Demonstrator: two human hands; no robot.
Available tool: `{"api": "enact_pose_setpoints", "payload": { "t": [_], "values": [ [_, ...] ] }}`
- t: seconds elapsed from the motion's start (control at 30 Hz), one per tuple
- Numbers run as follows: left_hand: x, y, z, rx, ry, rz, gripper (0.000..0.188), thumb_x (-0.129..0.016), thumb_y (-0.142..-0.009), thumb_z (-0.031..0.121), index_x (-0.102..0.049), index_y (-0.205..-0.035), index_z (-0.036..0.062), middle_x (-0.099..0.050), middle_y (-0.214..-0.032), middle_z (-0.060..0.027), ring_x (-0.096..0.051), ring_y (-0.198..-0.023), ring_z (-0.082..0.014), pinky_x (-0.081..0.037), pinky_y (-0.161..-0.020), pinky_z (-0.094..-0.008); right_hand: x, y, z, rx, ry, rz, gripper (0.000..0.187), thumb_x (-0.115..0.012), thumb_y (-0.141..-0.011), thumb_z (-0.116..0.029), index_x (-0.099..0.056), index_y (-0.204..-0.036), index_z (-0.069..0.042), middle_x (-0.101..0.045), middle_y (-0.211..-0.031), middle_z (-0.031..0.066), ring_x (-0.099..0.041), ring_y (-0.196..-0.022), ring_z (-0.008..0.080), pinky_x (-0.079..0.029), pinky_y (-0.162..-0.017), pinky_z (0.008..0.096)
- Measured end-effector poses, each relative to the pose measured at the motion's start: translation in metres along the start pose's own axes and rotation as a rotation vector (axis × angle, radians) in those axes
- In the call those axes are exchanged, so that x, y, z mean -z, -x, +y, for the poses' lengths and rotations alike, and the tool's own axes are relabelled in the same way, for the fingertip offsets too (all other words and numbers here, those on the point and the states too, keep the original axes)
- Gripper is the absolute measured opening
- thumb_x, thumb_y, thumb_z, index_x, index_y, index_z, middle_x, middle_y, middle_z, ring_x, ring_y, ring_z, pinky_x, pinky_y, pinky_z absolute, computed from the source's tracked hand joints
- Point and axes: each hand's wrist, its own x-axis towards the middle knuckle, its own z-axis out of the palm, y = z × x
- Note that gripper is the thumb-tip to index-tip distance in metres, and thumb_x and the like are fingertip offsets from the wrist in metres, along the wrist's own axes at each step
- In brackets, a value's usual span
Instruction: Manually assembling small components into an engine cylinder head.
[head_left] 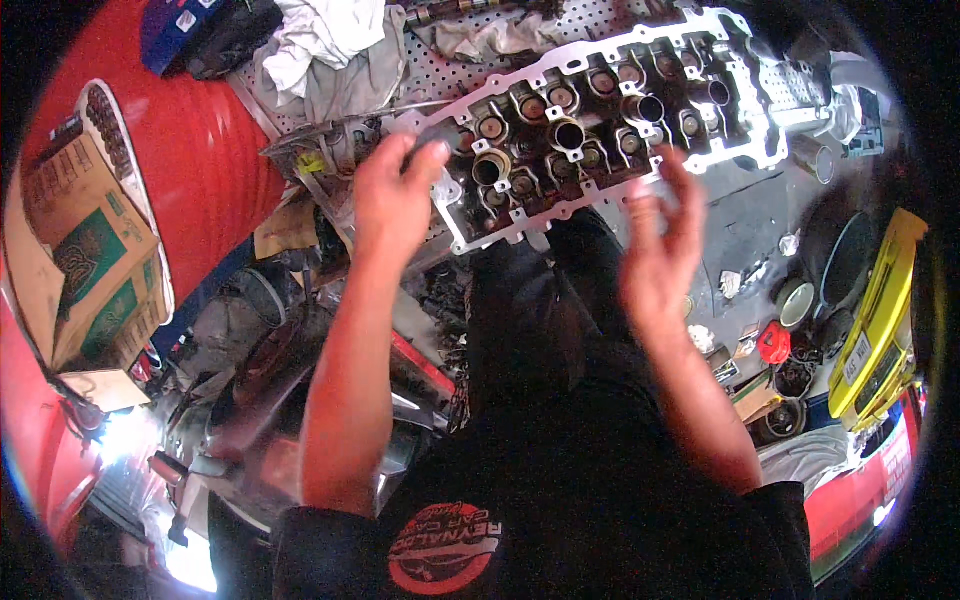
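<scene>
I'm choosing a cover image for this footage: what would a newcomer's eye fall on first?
The long, silver metal cylinder head, lying slantwise across the upper middle, with the bare left hand at its left end and the bare right hand by its near edge. Then the glossy red curved panel at upper left and bright yellow curved panel at far right.

shiny metal cylinder head (605,128), glossy bodywork (205,130), matt cardboard (85,175).

"How's the left hand (390,205)?"
"Fingers bent, thumb angled rightward."
"And the right hand (662,250)?"
"Loosely curled, thumb and fingers parted."
"Forearms (350,400)?"
"Both bare, reaching forward, well apart."
</scene>
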Motion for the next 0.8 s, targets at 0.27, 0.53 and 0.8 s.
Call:
{"api": "enact_pose_setpoints", "payload": {
  "t": [0.27,0.53,0.8],
  "values": [
    [-0.057,-0.034,-0.002,-0.164,-0.518,0.128,0.025,-0.071,-0.095,0.034,-0.074,-0.098,0.0099,-0.073,-0.093,-0.0191,-0.068,-0.088,-0.0453,-0.053,-0.075,-0.0538,0.014,-0.122,0.109,-0.700,-0.576,0.655,0.074,-0.032,-0.110,-0.055,-0.047,-0.144,0.009,-0.055,-0.143,0.0279,-0.059,-0.126,0.0378,-0.043,-0.110,0.0457],
    [-0.047,-0.040,0.013,-0.060,-0.646,0.070,0.032,-0.076,-0.092,0.038,-0.077,-0.099,0.0068,-0.072,-0.092,-0.0244,-0.069,-0.088,-0.0460,-0.054,-0.076,-0.0530,-0.007,-0.130,0.120,-0.727,-0.303,0.846,0.078,-0.022,-0.111,-0.052,-0.048,-0.145,0.013,-0.050,-0.146,0.0398,-0.051,-0.135,0.0513,-0.040,-0.112,0.0545],
    [-0.035,-0.052,0.012,-0.204,-0.684,-0.057,0.035,-0.079,-0.089,0.038,-0.077,-0.098,0.0033,-0.071,-0.089,-0.0277,-0.069,-0.087,-0.0476,-0.053,-0.077,-0.0528,-0.012,-0.131,0.123,-0.592,-0.222,0.895,0.077,-0.023,-0.111,-0.051,-0.049,-0.141,0.015,-0.053,-0.141,0.0408,-0.052,-0.133,0.0523,-0.040,-0.113,0.0536]
  ]
}}
